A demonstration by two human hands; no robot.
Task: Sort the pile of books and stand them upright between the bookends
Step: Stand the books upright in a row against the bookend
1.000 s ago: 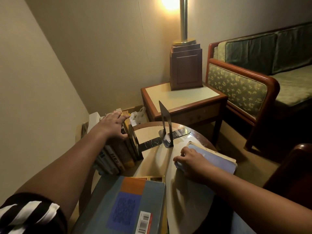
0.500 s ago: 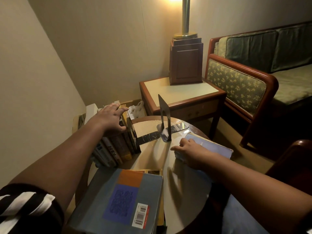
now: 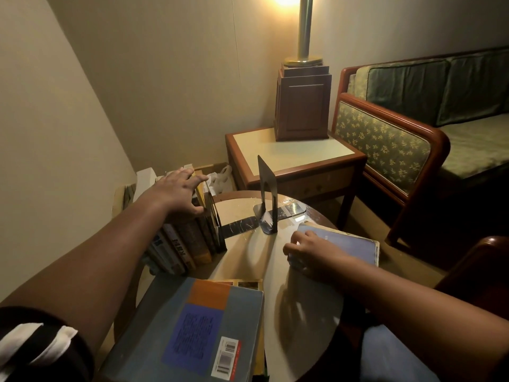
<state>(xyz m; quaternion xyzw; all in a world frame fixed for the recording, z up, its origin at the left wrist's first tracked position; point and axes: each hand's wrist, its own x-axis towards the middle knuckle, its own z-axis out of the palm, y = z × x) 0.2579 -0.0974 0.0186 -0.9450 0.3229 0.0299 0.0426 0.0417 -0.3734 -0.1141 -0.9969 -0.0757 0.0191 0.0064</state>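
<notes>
A row of upright books [image 3: 187, 241] leans at the left of the round table [image 3: 303, 304]. My left hand [image 3: 176, 194] lies flat on top of the row, fingers spread. A black metal bookend [image 3: 267, 195] stands to the right of the row, with a gap between them. Right of the bookend a pale blue book [image 3: 347, 246] lies flat at the table's edge. My right hand [image 3: 308, 250] grips its near left corner. A large grey book [image 3: 198, 334] with orange and blue panels lies flat on a pile at the front.
Behind the round table stands a wooden side table [image 3: 292, 153] with a lamp base [image 3: 303, 103] on it. A green sofa [image 3: 413, 128] fills the right. A cardboard box with a white bag [image 3: 220, 177] sits on the floor by the wall.
Both hands stay where they were: the left on the row of books, the right on the blue book's corner. The view has shifted slightly.
</notes>
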